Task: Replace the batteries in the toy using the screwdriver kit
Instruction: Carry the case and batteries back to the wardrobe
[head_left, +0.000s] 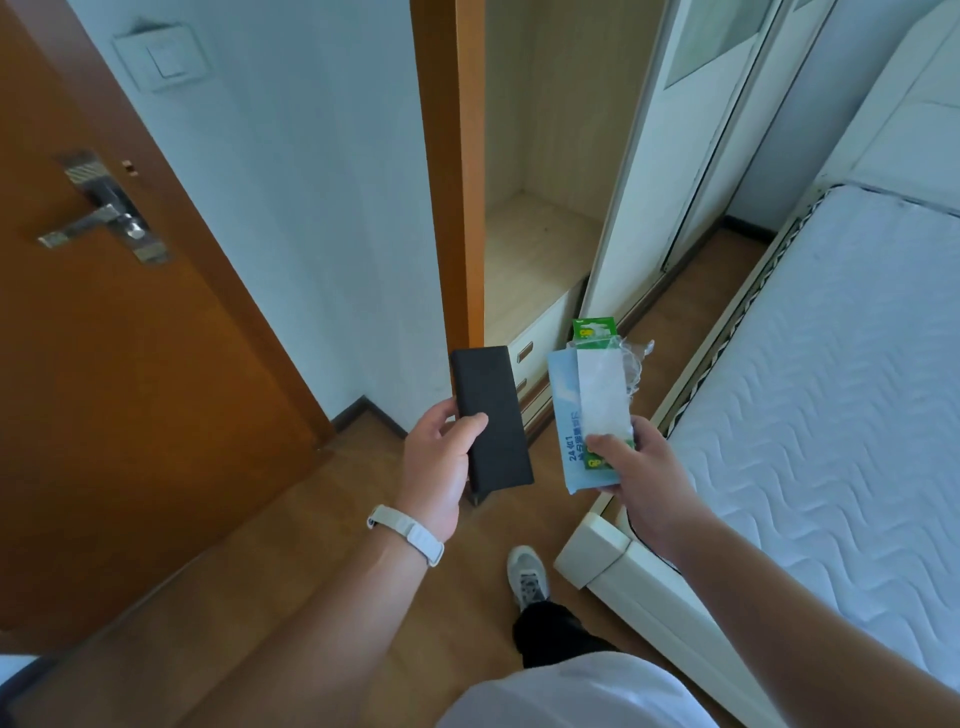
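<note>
The bed (831, 389) lies right of your right hand (639, 480), which pinches a light-blue box (563, 415) and green battery packs (594, 328) together. Your left hand (436, 467) grips a black case (491, 415), thumb pressed across it.

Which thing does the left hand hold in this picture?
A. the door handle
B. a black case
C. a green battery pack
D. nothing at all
B: the left hand grips the black case with thumb and fingers curled round it, while the green battery pack is in the right hand.
</note>
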